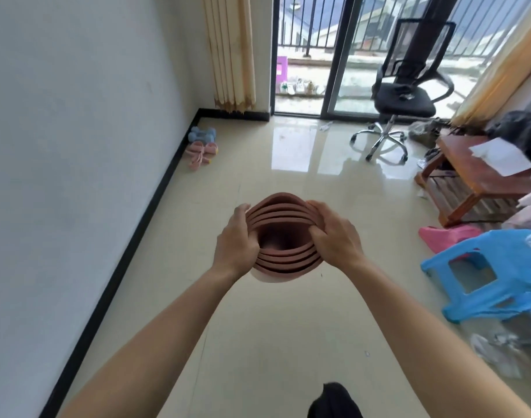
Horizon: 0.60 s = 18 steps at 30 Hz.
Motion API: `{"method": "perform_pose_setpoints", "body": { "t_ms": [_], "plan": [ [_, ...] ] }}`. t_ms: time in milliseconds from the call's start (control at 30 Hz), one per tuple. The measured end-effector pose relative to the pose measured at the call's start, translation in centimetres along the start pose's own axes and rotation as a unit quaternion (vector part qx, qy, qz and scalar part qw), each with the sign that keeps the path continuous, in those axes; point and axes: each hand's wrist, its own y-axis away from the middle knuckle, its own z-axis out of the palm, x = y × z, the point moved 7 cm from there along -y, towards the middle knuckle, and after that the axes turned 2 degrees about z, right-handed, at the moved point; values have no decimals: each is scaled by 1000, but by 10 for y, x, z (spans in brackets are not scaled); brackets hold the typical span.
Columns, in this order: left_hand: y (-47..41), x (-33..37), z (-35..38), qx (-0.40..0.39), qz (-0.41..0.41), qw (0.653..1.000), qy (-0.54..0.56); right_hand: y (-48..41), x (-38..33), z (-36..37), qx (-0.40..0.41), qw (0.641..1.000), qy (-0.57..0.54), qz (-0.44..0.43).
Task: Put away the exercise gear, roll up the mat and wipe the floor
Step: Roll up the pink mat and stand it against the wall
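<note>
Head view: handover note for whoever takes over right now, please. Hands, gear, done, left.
Left hand and right hand: both shut on the rolled mat, held upright end-on, coils loose.
Blue dumbbells and a pink item lie on the floor by the left wall, near the corner.
Done: mat rolled.
Left: tighten and stow the mat, wipe the floor. No cloth in view. Whether the corner is the gear's final place, I cannot tell.

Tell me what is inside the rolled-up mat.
The mat, gripped by the left hand and right hand, shows only loose coiled layers around a dark hollow. Nothing visible inside; its depth is in shadow.
</note>
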Motion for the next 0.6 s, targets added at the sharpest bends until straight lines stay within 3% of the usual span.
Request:
{"method": "perform_pose_setpoints", "body": {
  "t_ms": [233,600],
  "plan": [
    [-148,25,19,10,64,997,-36,-140,12,-29,51,998,-25,-12],
    [-411,51,19,64,54,994,-64,-424,-15,-59,7,995,-59,-85]
  ]
}}
